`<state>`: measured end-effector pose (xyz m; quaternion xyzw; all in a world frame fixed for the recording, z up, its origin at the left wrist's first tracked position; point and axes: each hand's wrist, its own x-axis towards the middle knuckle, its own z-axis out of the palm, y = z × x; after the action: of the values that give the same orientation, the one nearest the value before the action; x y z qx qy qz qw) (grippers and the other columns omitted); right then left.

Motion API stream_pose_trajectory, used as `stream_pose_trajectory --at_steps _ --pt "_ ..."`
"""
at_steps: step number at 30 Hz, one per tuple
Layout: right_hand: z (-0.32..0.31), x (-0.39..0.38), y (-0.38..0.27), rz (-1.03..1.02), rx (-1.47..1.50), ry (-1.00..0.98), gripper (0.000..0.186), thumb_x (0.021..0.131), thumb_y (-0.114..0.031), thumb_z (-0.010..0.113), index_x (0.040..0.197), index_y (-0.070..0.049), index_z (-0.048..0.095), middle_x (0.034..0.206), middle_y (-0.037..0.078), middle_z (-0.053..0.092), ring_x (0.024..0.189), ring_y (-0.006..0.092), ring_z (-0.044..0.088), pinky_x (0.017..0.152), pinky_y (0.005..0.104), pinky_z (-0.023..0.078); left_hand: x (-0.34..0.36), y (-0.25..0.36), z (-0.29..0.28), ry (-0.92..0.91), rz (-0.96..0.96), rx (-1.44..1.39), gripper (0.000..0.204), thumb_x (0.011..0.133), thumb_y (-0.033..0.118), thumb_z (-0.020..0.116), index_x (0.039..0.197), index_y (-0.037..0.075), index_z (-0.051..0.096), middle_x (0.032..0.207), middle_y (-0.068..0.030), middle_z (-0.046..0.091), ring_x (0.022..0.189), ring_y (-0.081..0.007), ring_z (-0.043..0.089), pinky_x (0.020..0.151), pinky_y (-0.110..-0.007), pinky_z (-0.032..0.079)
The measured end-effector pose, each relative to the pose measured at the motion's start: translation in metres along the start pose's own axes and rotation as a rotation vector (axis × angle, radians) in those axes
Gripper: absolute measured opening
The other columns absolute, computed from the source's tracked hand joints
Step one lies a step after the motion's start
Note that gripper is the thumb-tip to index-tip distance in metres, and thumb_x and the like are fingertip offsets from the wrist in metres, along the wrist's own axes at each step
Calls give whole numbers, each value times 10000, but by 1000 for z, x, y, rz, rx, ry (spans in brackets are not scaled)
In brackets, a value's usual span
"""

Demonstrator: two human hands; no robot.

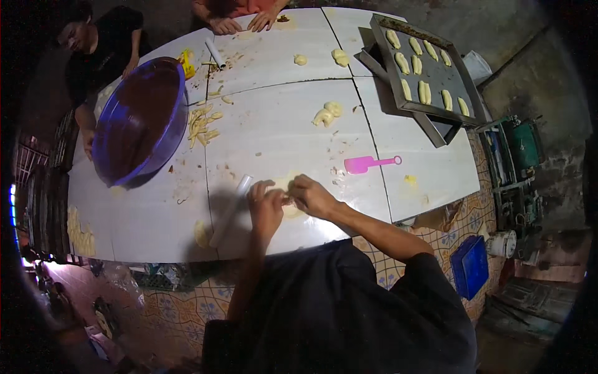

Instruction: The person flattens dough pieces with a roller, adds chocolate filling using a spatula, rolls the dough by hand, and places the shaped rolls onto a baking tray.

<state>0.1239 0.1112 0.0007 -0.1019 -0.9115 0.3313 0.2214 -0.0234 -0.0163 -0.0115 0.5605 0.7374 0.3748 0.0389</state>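
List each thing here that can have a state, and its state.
Handled dough: flattened, partly hidden
Left hand: bent, at the handled dough
Right hand: bent, at the handled dough
Near white rod: lying down, unheld
Pink scoop: lying flat, unheld
Tray: bearing pale dough pieces
Purple basin: uncovered, fill level unclear
Dough strips: loosely heaped

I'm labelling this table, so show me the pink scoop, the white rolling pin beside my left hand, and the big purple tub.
Pink scoop (359, 164): head view, middle of its blade.
White rolling pin (230, 212): head view, middle of its barrel.
Purple tub (179, 124): head view, outer wall, right side.
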Motion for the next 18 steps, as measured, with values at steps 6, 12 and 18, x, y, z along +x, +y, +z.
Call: stream_pose_trajectory --at_steps 6,12,18 --pt "-13 -37 -18 -64 -45 32 287 768 -33 752 1054 -14 722 1058 138 619 991 323 591 860 406 531 -24 25 -27 46 17 -88 185 787 84 758 963 34 730 1215 -162 565 1180 -366 522 980 -497 412" --pt "11 -24 -9 39 41 162 197 798 46 686 989 -1 695 999 170 605 936 345 580 791 439 512 -17 14 -9 206 86 24 61 775 13 678 820 41 647 971 -136 595 958 -366 566 887 -505 426" --pt "4 -5 3 150 27 59 265 831 38 637 1089 20 694 1108 210 620 1046 371 595 896 428 516 -2 5 -7 26 -6 79 182 744 14 673 907 77 722 1093 -149 569 1130 -370 499 972 -501 394"
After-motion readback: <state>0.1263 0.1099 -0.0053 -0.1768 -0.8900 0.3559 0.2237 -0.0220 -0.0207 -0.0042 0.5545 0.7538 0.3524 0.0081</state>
